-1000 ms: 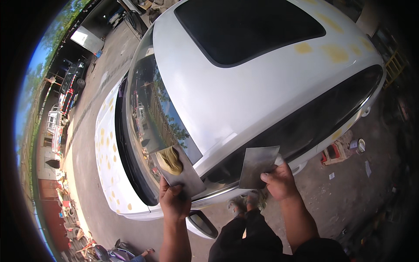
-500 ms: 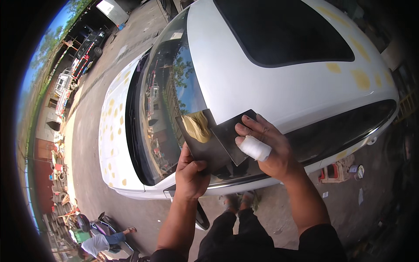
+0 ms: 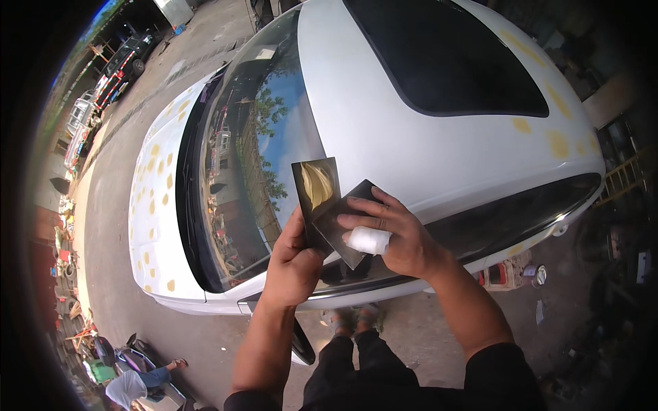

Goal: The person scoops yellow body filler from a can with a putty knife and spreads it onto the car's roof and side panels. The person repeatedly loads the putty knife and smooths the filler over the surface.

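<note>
My left hand (image 3: 293,266) holds a dark metal plate (image 3: 317,195) by its lower edge, with a smear of tan filler putty (image 3: 316,186) on it. My right hand (image 3: 394,238), one finger wrapped in white bandage, presses a second dark flat spreader (image 3: 346,218) against that plate, overlapping its lower right part. Both hands are raised in front of a white car (image 3: 384,130) dotted with yellowish filler patches on the bonnet and roof.
The car's windscreen (image 3: 253,157) and dark sunroof (image 3: 452,58) lie beyond my hands, a side mirror (image 3: 301,342) by my legs. A person (image 3: 137,387) crouches at lower left near clutter. Small cans and boxes (image 3: 510,274) sit on the ground at right. Parked vehicles (image 3: 120,65) stand far left.
My hands started apart, each holding a plate. They came together, and now the right hand's spreader lies over the putty plate, raised higher in front of the windscreen.
</note>
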Demonstrator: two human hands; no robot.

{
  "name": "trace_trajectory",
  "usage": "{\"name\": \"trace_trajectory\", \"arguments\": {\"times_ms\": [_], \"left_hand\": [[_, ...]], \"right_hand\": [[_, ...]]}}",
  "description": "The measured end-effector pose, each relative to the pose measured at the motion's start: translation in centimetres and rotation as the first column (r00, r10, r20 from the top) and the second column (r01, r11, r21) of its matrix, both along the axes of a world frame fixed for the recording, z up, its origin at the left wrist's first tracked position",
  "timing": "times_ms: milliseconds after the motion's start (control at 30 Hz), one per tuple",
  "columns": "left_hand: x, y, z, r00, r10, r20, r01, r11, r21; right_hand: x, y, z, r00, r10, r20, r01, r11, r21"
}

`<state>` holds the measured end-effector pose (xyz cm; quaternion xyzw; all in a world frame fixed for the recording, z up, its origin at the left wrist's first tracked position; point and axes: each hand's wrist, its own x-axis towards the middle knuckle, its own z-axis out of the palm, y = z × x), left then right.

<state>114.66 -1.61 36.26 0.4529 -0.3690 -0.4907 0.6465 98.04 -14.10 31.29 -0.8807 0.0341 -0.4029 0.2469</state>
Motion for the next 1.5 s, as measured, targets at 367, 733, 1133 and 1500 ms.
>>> {"name": "trace_trajectory", "arguments": {"times_ms": [367, 733, 1133, 1500], "left_hand": [[12.1, -6.7, -6.7, 0.871, 0.322, -0.371, -0.408, 0.894, -0.183], [19.2, -17.5, -14.3, 0.741, 0.435, -0.511, -0.612, 0.75, -0.249], [16.9, -16.4, -15.2, 0.798, 0.494, -0.347, -0.57, 0.804, -0.168], [15.1, -15.9, -15.3, 0.827, 0.472, -0.304, -0.531, 0.834, -0.152]], "right_hand": [[0.7, -9.0, 2.7, 0.915, -0.194, 0.354, -0.216, 0.506, 0.835], [11.0, -22.6, 8.1, 0.764, -0.49, -0.42, 0.543, 0.84, 0.006], [24.8, -35.4, 6.9, 0.578, -0.669, -0.468, 0.456, 0.74, -0.494], [31.1, -42.2, 5.5, 0.577, -0.685, -0.445, 0.415, 0.714, -0.563]]}}
